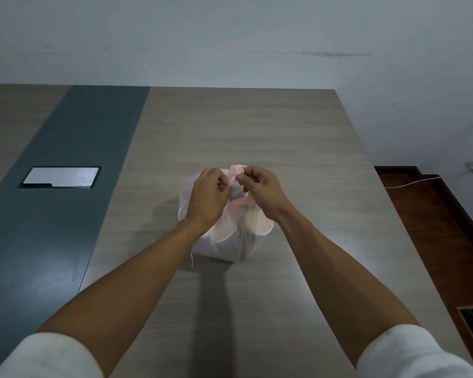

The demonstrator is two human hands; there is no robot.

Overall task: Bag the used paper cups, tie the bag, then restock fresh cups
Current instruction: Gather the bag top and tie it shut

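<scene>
A thin, translucent pale pink plastic bag [230, 241] stands on the wooden table [284, 148], bulging with white rounded shapes that look like paper cups. Its two pink handles [234, 173] are drawn up above its mouth. My left hand [209, 197] pinches one handle from the left. My right hand [260, 188] pinches the other from the right. The two hands almost touch over the bag's top, and the handle ends cross between the fingertips. The far side of the bag is hidden behind my hands. No loose cups are in view.
A dark grey strip [74, 186] runs down the table's left part, with a silver rectangular cover plate [60, 177] set in it. The table's right edge drops to a reddish-brown cabinet [443, 214]. A white cable [410, 182] lies there. A pale wall stands behind.
</scene>
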